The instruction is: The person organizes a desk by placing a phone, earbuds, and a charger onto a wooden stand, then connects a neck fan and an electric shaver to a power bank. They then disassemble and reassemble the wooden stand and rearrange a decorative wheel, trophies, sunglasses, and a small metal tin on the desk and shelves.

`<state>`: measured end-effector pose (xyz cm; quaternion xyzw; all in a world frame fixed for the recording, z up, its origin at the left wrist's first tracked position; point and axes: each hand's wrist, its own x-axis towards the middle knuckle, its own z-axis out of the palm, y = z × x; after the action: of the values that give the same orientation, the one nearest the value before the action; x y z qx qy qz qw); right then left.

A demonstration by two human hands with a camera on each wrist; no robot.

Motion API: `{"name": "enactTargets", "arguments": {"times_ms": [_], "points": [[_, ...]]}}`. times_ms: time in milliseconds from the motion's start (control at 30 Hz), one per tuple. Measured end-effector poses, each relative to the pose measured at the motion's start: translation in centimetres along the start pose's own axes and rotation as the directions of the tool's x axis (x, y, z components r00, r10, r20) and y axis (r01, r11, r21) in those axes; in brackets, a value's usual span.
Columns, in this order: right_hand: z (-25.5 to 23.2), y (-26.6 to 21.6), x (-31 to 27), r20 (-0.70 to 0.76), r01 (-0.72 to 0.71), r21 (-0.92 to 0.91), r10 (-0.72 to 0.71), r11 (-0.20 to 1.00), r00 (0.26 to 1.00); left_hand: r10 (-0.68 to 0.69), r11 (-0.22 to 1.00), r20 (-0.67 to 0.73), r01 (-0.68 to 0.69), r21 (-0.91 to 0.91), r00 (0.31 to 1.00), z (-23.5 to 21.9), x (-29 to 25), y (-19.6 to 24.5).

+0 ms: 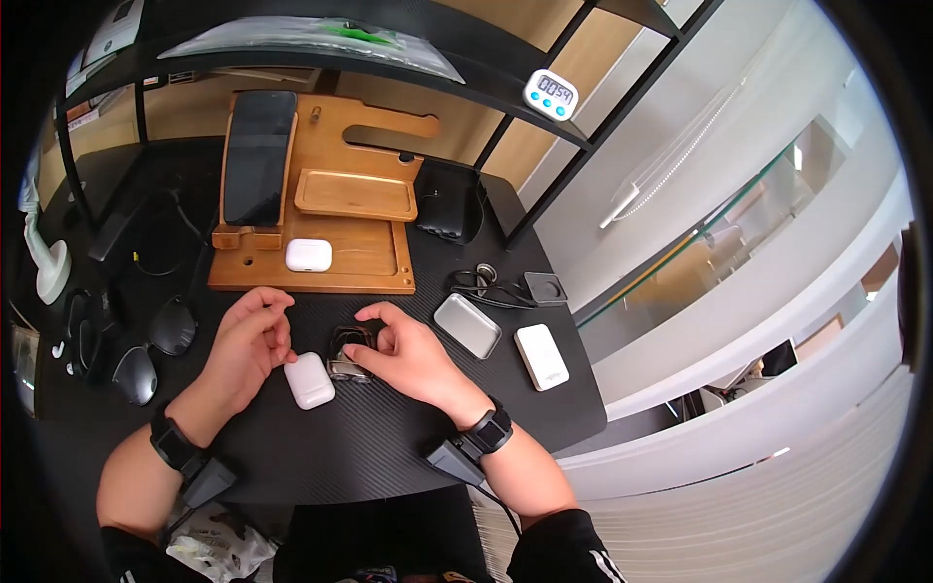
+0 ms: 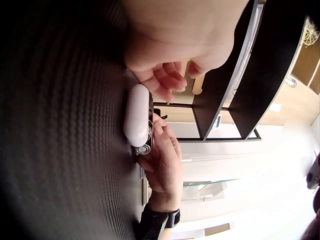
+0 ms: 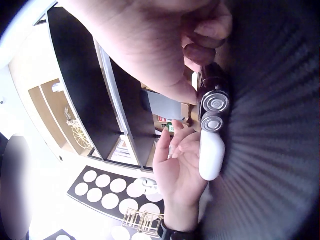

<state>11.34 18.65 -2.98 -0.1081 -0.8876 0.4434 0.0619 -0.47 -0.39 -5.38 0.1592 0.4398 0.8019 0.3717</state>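
A white rounded case (image 1: 310, 381) lies on the black desk between the hands. My left hand (image 1: 248, 352) is beside it, fingers relaxed and slightly bent, a fingertip close to its upper edge; whether they touch is unclear. Just right of the case is a dark object with metal parts (image 1: 348, 356), and my right hand (image 1: 413, 361) holds it between thumb and fingers. In the right wrist view, the dark object's two round silver ends (image 3: 216, 102) face the camera, next to the white case (image 3: 211, 156). The right fingers partly hide its far side.
Behind the hands stands a wooden stand (image 1: 330, 282) with a phone (image 1: 260, 160) and another white case (image 1: 309, 255). Sunglasses (image 1: 135, 375) lie left. To the right are a metal tray (image 1: 467, 326), a white box (image 1: 541, 358) and a coiled cable (image 1: 481, 284). A shelf with a timer (image 1: 551, 94) overhangs the back.
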Motion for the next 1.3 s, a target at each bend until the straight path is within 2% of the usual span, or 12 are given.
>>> {"name": "enactTargets", "arguments": {"times_ms": [233,300,533,767,867,933,1000,1067,1100,1133,1200,1300], "points": [[0.0,0.0,-0.2,0.054,0.099,-0.083,-0.095,0.992,0.994,0.005,1.000,0.005,-0.005,0.002,1.000,0.0,0.0,0.0],[-0.2,-0.3,-0.2,0.112,0.040,-0.031,-0.036,0.999,0.993,0.007,1.000,0.006,-0.007,0.000,1.000,0.0,0.0,0.0],[-0.1,1.3,0.4,0.129,0.064,0.153,-0.084,0.986,0.988,-0.013,1.000,-0.001,0.013,0.023,1.000,0.1,0.0,0.0],[-0.1,2.6,1.0,-0.049,0.079,0.151,-0.072,0.985,0.996,0.000,1.000,0.005,0.000,0.020,1.000,0.1,0.0,0.0],[0.0,2.5,1.1,-0.052,0.084,0.166,-0.077,0.983,0.996,0.057,0.978,-0.022,-0.052,0.202,0.998,0.5,-0.2,0.1],[0.1,2.4,1.1,-0.078,0.089,0.159,-0.077,0.983,0.994,0.218,0.842,0.142,-0.259,0.472,0.966,0.8,-0.3,0.1],[0.2,2.2,1.1,-0.106,0.091,0.159,-0.074,0.983,0.992,0.169,0.837,0.152,-0.223,0.499,0.974,1.4,-0.9,0.7],[0.2,2.0,1.1,-0.124,0.096,0.192,-0.073,0.977,0.990,0.126,0.589,0.343,-0.349,0.729,0.931,2.0,-1.7,1.6],[0.2,1.9,1.0,-0.135,0.099,0.203,-0.072,0.974,0.988,-0.032,0.440,0.393,-0.340,0.831,0.919,2.4,-2.3,3.0],[0.3,1.8,0.9,-0.136,0.100,0.211,-0.073,0.972,0.988,-0.037,0.435,0.391,-0.337,0.835,0.920,2.3,-2.6,3.1],[0.4,1.7,0.9,-0.169,0.120,0.271,-0.076,0.955,0.983,-0.022,0.058,0.558,-0.557,0.829,0.829,2.1,-3.5,2.9],[0.5,0.9,0.6,-0.165,0.125,0.320,-0.075,0.939,0.983,-0.047,-0.027,0.565,-0.566,0.824,0.824,1.9,-3.8,2.2]]}}
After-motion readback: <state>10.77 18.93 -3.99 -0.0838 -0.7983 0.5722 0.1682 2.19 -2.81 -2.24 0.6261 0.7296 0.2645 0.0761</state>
